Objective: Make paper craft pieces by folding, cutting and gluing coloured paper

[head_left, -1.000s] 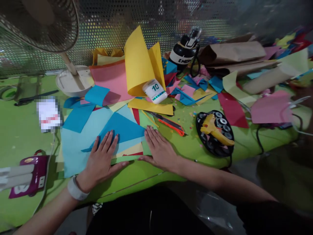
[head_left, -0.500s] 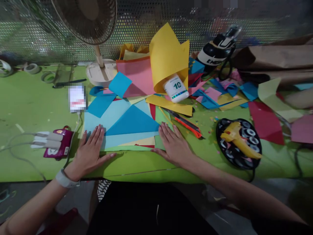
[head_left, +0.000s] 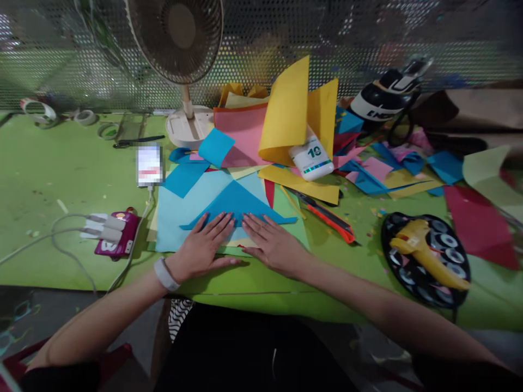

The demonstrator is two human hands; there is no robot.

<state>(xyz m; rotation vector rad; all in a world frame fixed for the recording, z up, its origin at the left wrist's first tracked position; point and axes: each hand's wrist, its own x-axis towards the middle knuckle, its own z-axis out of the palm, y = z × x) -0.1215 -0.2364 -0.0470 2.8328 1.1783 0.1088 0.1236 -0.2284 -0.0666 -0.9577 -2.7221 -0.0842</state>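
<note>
A blue paper triangle (head_left: 236, 200) lies on a stack of coloured sheets, its point facing away from me and its long edge near me. Flat on its near edge, left of the middle, rests my left hand (head_left: 204, 242), thumb stretched out. Close beside it my right hand (head_left: 272, 242) presses the same edge with fingers extended. A narrow gap parts the fingertips. The triangle's left and right tips stick out past the hands. Beneath is a light blue sheet (head_left: 175, 218), with green and cream edges showing under it.
A phone (head_left: 149, 165) and a purple power bank (head_left: 118, 234) with cables lie left. An orange utility knife (head_left: 327, 216) and a yellow glue gun (head_left: 429, 253) on a black tray lie right. A fan (head_left: 190, 122), a white bottle (head_left: 312, 158) and paper scraps stand behind.
Both hands have slid inward along the triangle's near edge, from its two ends to near the middle. The triangle's side tips now show. The camera view has shifted left.
</note>
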